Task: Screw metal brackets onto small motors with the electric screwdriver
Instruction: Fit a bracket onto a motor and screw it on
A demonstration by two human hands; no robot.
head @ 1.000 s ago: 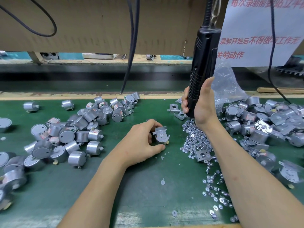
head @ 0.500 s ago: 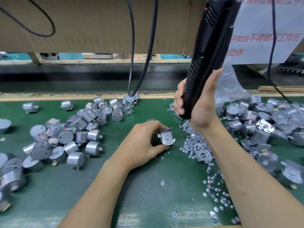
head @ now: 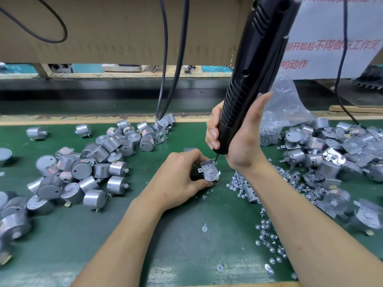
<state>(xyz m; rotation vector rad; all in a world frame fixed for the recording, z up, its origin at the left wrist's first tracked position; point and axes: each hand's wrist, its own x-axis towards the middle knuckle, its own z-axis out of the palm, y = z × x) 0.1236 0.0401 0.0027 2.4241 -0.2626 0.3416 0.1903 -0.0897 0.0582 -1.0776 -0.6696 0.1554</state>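
While my left hand [head: 178, 179] pinches the bracketed motor [head: 210, 171], my right hand [head: 242, 146] grips the electric screwdriver [head: 255, 69]; the sign [head: 331, 50] reads "开始后不得做".

white sign [head: 323, 63], red "开始后不得做", "的动作"

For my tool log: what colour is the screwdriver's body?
The screwdriver is black, ribbed near the grip; the head view shows it best.

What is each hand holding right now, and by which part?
Left hand pinches the bracketed motor by its sides; right hand grips the electric screwdriver round its lower barrel, near the bit.
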